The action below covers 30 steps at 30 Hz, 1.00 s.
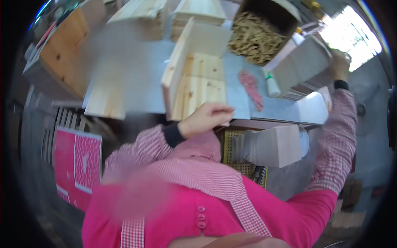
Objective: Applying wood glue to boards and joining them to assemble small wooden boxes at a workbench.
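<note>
In front of me a pale pine box (198, 72) with a knotty inside stands on the blue-grey worktop, its tall left side panel upright. My left hand (209, 117) is at the table's front edge by the box's near end, fingers curled together; whether the pale bit at the fingertips is held or part of the hand is unclear. Far to the right, my right hand (340, 64) reaches up beside a leaning stack of grey-white sheets (302, 62). Glare and blur hide its fingers. A white bottle with a green cap (272, 86) stands left of the stack.
A carton (269, 10) full of small tan wood pieces (256, 37) sits at the back, near a crumpled pink cloth (250, 89). Stacked pine boards (198, 12) line the far side. Below the edge, a yellow crate (227, 149) is beside white sheets (277, 144).
</note>
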Tool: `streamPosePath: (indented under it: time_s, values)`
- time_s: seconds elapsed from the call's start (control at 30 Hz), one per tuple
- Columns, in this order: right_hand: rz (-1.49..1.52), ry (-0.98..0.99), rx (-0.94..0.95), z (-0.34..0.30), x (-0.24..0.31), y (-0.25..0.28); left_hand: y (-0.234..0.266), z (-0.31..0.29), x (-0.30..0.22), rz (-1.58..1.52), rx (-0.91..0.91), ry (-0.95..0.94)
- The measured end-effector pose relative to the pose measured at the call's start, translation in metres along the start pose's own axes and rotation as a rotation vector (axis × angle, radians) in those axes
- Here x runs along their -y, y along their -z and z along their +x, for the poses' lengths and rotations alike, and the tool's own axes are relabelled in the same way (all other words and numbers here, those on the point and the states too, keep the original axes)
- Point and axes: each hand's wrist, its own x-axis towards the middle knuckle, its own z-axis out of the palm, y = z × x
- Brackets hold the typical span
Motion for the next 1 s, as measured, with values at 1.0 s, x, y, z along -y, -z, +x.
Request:
streamPosePath:
  time_s: [1.0]
  values:
    - [0.906, 0.238, -0.106, -0.059, 0.289, 0.091, 0.037, -0.12, 0.039, 0.392, -0.547, 0.074]
